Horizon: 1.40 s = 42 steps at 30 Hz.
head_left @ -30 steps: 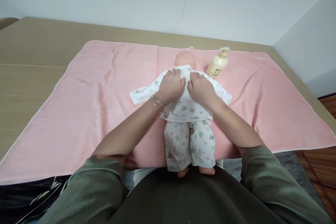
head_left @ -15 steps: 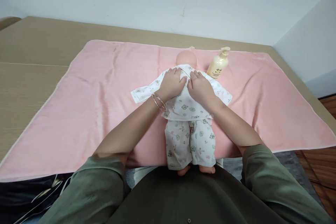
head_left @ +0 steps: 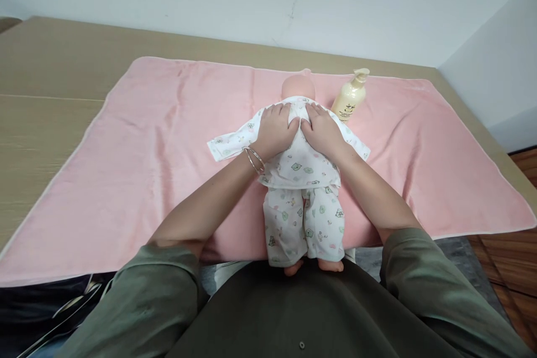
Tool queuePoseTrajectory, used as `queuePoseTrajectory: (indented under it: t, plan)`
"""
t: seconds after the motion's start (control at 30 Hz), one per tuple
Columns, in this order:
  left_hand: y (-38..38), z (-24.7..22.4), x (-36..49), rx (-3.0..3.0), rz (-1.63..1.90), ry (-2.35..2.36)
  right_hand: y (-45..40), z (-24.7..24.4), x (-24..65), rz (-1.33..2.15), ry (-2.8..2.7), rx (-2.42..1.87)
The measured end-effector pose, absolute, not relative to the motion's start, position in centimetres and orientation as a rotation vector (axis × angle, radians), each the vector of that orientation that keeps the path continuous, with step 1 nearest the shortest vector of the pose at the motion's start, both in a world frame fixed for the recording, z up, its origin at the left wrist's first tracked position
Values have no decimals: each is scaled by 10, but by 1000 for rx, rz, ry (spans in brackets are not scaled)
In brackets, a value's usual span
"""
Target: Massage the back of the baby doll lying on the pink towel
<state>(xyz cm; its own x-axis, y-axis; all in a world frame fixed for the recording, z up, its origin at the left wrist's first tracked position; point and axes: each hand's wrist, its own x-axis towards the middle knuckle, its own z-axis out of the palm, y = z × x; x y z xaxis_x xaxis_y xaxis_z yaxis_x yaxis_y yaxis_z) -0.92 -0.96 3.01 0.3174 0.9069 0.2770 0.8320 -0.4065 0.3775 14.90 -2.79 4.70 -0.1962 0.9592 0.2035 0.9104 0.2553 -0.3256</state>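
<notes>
A baby doll (head_left: 298, 87) lies on a pink blanket (head_left: 134, 179), its head away from me and its feet against my front. It wears a white printed top (head_left: 300, 170) and matching trousers (head_left: 285, 226); no face shows on the side turned up. My left hand (head_left: 277, 130) rests flat on the left of the upper body, fingers pointing to the head. On the right half my right hand (head_left: 323, 131) lies the same way. Both thumbs come close together at the middle, over the cloth. Neither hand grasps anything.
A cream pump bottle (head_left: 349, 99) stands on the blanket, right of the doll's head. Beneath the blanket is a wooden table (head_left: 50, 72), with a white wall (head_left: 210, 0) behind it. Dark items (head_left: 37, 305) sit below the table's front edge at left.
My right hand's fingers have spread and shifted slightly toward the doll's head and shoulder. The left hand stays nearly in place. The view has tilted a little.
</notes>
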Motion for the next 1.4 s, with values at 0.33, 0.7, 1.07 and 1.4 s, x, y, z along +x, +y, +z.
queuePoseTrajectory:
  t: [0.33,0.7,1.07,1.4]
  plan:
    - [-14,32,-8,2416,709,1623,-27,47,149,182,-2222,-1730]
    - [-41,44,1,2476,629,1664,-25,55,164,262,-2335,-1673]
    - [-24,36,-6,2409,683,1618,-57,78,139,180,-2279,-1862]
    - [-32,39,-2,2457,635,1564,-36,54,148,226,-2200,-1775]
